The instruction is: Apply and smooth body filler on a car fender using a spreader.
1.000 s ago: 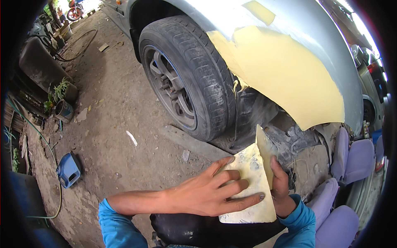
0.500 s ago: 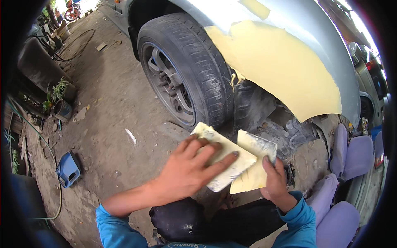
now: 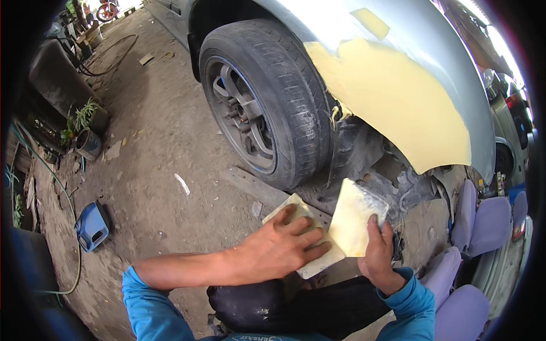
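Observation:
My left hand (image 3: 291,244) grips a flat rectangular putty board (image 3: 319,265) from above, fingers spread across its cream-smeared face. In my right hand (image 3: 377,253) is a putty spreader (image 3: 359,219), a thin flat plate coated with pale yellow putty, thumb on its near face. Its lower left edge meets the board's right side; exact contact is hard to tell. Both are held over my knees, below the car's front wheel (image 3: 264,105). Beyond them, a broad patch of smooth yellow filler (image 3: 404,102) covers part of the silver fender (image 3: 449,79).
A wooden plank (image 3: 256,184) lies by the tire. At left on the dirt floor are a blue cut plastic container (image 3: 92,226), a hose (image 3: 79,267) and a potted plant (image 3: 88,142). Purple car seats (image 3: 490,224) stand at right. A smaller filler patch (image 3: 371,23) is higher up.
The spreader has turned more upright and slid off from behind the board toward the right. My left hand and the board have moved lower, and the view has shifted slightly.

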Demonstrator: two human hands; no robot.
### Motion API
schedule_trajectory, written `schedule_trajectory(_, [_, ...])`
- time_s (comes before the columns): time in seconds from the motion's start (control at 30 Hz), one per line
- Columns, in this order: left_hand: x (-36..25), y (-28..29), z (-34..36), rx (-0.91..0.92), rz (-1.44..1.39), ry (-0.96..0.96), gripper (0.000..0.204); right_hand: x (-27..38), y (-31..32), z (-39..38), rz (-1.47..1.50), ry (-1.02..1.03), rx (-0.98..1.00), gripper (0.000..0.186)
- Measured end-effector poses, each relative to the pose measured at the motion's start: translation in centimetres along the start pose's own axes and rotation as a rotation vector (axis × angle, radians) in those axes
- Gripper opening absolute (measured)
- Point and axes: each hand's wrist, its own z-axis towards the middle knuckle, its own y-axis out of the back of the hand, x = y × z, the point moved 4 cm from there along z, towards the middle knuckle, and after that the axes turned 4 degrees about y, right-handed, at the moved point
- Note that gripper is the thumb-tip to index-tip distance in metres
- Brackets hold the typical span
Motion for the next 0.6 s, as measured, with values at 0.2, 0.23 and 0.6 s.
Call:
schedule_trajectory(0.2, [3.0, 1.9, -0.7, -0.132, -0.368, 0.119, 0.067, 0.1, -0.6, 0.8, 0.293, -0.231, -0.056, 0.038])
schedule_trajectory(0.23, [2.8, 1.6, -0.4, -0.120, -0.445, 0.119, 0.076, -0.3, -1.2, 0.6, 0.358, -0.269, 0.002, 0.041])
schedule_trajectory(0.6, [1.3, 0.0, 1.7, -0.279, -0.506, 0.134, 0.076, -1.1, -3.1, 0.5, 0.456, -0.435, 0.116, 0.053])
